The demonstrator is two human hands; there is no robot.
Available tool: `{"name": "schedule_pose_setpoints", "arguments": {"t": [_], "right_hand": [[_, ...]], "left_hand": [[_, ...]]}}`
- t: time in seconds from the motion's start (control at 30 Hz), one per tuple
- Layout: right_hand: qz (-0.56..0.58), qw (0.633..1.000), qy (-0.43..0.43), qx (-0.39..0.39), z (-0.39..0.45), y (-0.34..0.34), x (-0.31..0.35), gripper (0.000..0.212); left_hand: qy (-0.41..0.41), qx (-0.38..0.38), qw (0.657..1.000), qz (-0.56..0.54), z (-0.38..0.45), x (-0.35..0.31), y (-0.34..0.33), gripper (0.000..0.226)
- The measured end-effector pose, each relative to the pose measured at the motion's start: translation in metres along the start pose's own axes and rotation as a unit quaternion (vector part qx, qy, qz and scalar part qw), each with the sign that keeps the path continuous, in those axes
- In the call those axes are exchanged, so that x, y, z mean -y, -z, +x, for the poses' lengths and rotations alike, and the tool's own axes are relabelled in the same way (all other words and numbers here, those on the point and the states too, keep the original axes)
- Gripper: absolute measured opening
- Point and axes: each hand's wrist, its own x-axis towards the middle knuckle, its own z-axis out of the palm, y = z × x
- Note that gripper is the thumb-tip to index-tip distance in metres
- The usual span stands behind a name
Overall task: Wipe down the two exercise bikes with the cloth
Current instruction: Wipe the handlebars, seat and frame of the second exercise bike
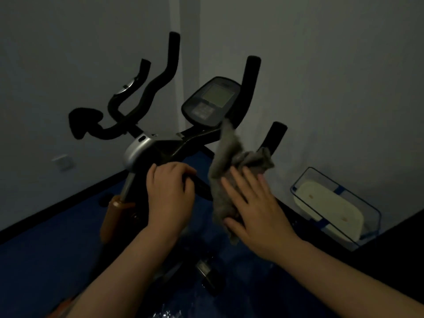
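One crumpled grey cloth (231, 171), limp, hanging.

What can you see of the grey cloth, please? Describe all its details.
The cloth is grey and looks like soft, fuzzy fabric, crumpled and bunched rather than folded. It hangs lengthwise, its upper end reaching up near the bike's console and its lower end drooping below the right hand. That hand lies on it with straight, spread fingers, pressing it from the right side, seemingly against the bike's dark frame. The left hand does not touch it; it grips a black bar beside it. The dim light hides finer texture.
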Motion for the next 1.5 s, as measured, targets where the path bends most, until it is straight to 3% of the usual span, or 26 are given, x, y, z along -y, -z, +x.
{"name": "schedule_pose_setpoints", "arguments": {"t": [0.13,0.2,0.33,0.43,0.6,0.7,0.83,1.0,1.1,1.17,1.27,1.37,1.43,1.5], "right_hand": [[0.047,0.991,0.076,0.096,0.037,0.022,0.009,0.085],[-0.016,0.991,0.090,0.101,0.053,0.027,0.008,0.076],[-0.133,0.961,0.114,0.214,0.082,0.028,0.022,0.037],[-0.082,0.934,0.146,0.316,0.125,0.016,0.031,0.047],[-0.068,0.955,0.085,0.275,0.113,0.009,0.028,0.051],[-0.055,0.943,0.079,0.318,0.139,0.005,0.034,0.044],[-0.044,0.964,0.067,0.255,0.150,-0.008,0.042,0.056],[-0.002,0.966,0.008,0.257,0.115,-0.003,0.029,0.071],[0.044,0.960,-0.048,0.271,0.125,-0.004,0.039,0.067],[0.042,0.977,-0.059,0.201,0.122,-0.008,0.049,0.060],[-0.058,0.994,0.043,0.080,0.090,-0.011,0.045,0.078],[-0.111,0.977,0.182,0.009,0.065,-0.012,0.010,0.101],[-0.115,0.960,0.251,-0.043,0.056,-0.011,-0.026,0.085],[-0.103,0.960,0.248,-0.082,0.045,-0.002,-0.055,0.059]], "left_hand": [[0.028,-0.097,0.995,-0.006,-0.006,-0.001,0.001,0.023],[0.087,-0.129,0.988,0.016,-0.010,-0.004,0.002,0.023],[0.206,-0.119,0.971,0.022,-0.010,-0.005,0.001,0.019],[0.249,-0.105,0.962,0.033,-0.007,-0.003,0.000,0.018],[0.314,-0.115,0.942,0.013,-0.011,-0.007,-0.002,0.020],[0.328,-0.112,0.938,0.013,-0.008,-0.009,-0.001,0.023],[0.325,-0.133,0.936,0.003,-0.010,-0.010,-0.001,0.022],[0.289,-0.144,0.946,0.013,-0.012,-0.009,-0.003,0.018],[0.277,-0.140,0.951,0.013,-0.012,-0.006,-0.002,0.018],[0.273,-0.127,0.953,0.014,-0.012,-0.006,-0.001,0.018],[0.260,-0.082,0.961,0.045,-0.012,-0.004,0.004,0.017],[0.203,-0.042,0.972,0.107,-0.013,0.000,0.010,0.014],[0.137,-0.026,0.982,0.126,-0.013,0.003,0.014,0.011],[0.047,-0.016,0.993,0.109,-0.009,0.004,0.017,0.006]]}}
